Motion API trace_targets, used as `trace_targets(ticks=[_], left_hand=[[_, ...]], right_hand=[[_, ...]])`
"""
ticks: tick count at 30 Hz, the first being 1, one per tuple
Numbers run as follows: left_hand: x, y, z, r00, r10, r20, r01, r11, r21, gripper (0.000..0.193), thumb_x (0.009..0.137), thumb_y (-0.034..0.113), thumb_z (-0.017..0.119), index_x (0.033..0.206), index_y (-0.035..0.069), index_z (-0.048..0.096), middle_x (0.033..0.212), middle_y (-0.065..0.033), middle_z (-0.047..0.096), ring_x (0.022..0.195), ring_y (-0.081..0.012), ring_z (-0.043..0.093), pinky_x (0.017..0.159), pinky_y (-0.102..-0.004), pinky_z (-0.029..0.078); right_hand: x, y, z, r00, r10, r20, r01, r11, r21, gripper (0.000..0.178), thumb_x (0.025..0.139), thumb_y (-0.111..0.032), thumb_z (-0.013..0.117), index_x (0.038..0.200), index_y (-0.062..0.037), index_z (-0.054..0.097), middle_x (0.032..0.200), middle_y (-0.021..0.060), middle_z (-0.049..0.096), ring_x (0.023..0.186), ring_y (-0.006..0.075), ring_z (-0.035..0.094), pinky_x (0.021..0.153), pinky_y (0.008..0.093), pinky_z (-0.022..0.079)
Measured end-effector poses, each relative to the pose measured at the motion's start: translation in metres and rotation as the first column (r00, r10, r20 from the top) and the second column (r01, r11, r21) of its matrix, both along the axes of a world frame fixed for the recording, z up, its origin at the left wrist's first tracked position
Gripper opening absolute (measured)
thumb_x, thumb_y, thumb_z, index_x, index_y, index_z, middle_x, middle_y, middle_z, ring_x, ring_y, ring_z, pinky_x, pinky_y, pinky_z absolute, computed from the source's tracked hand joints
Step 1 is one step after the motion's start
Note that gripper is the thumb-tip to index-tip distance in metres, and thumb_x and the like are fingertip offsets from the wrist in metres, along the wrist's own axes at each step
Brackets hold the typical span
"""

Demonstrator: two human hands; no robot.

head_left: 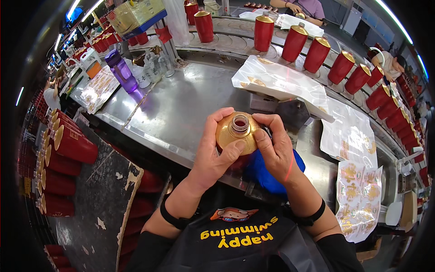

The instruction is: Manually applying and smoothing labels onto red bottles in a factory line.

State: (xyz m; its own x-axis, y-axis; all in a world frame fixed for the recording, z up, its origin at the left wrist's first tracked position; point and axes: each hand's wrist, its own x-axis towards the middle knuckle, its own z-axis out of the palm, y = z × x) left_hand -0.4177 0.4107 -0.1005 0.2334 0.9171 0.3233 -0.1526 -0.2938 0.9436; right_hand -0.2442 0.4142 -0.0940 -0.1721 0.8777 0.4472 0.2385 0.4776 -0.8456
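Between my two hands, above the near edge of the steel table, is a bottle (247, 143) with a gold shoulder and a short clear neck, its open mouth facing up toward me. My left hand (212, 156) is closed around its left side, thumb lying on the gold shoulder. On the opposite side my right hand (275, 147) grips it, with fingertips and thumb near the neck. Most of the bottle's body is hidden beneath the shoulder and my hands. A bright blue bundle (294, 170) lies under my right wrist.
Sheets of gold stickers (360, 190) lie on the right; another white sheet (281, 79) rests over a box. Red bottles (294, 43) line the curved conveyor. A purple drinking bottle (121, 72) stands at left, above a worn black board (90, 208) with red bottles. Other people work beyond.
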Motion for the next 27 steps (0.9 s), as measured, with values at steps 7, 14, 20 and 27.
trace_targets(ticks=[7, 14, 20, 27], left_hand=[[-0.002, 0.001, -0.005, 0.999, 0.021, -0.04, -0.02, 1.0, 0.022, 0.065, 0.089, 0.028, 0.067, 0.138, 0.003, 0.032, 0.128, -0.0115, 0.045, 0.119, -0.0181, 0.045, 0.103, -0.0315, 0.037], [-0.004, -0.008, -0.004, 0.924, -0.059, 0.377, 0.101, 0.99, -0.094, 0.06, 0.1, 0.042, 0.047, 0.14, 0.001, 0.031, 0.135, -0.0109, 0.044, 0.124, -0.0169, 0.043, 0.106, -0.0317, 0.034], [-0.005, -0.004, -0.005, 0.95, -0.033, 0.311, 0.077, 0.988, -0.131, 0.047, 0.1, 0.028, 0.05, 0.139, 0.006, 0.035, 0.13, -0.008, 0.049, 0.12, -0.0149, 0.046, 0.104, -0.0307, 0.035], [-0.014, -0.001, 0.0, 0.93, -0.084, 0.358, 0.154, 0.973, -0.172, 0.049, 0.098, 0.026, 0.052, 0.139, 0.006, 0.035, 0.129, -0.0078, 0.049, 0.12, -0.0151, 0.045, 0.105, -0.03, 0.034]], right_hand=[[0.002, 0.0, 0.001, 1.0, 0.014, 0.004, -0.014, 0.999, -0.042, 0.033, 0.097, -0.025, 0.053, 0.118, -0.0004, 0.049, 0.11, 0.0179, 0.057, 0.106, 0.0306, 0.057, 0.093, 0.0358, 0.043], [-0.003, -0.001, 0.004, 0.99, -0.022, 0.137, 0.015, 0.998, 0.056, 0.046, 0.093, -0.035, 0.059, 0.12, 0.0009, 0.049, 0.11, 0.0182, 0.057, 0.105, 0.031, 0.056, 0.092, 0.0364, 0.043], [-0.004, 0.003, 0.002, 0.998, 0.066, 0.006, -0.066, 0.997, -0.044, 0.048, 0.092, -0.033, 0.062, 0.124, 0.0007, 0.049, 0.113, 0.0161, 0.057, 0.108, 0.0262, 0.056, 0.095, 0.035, 0.042], [-0.003, 0.006, 0.002, 0.994, 0.106, -0.017, -0.107, 0.993, -0.05, 0.046, 0.093, -0.029, 0.06, 0.127, 0.0, 0.049, 0.117, 0.0144, 0.055, 0.113, 0.0243, 0.053, 0.099, 0.0336, 0.039]])
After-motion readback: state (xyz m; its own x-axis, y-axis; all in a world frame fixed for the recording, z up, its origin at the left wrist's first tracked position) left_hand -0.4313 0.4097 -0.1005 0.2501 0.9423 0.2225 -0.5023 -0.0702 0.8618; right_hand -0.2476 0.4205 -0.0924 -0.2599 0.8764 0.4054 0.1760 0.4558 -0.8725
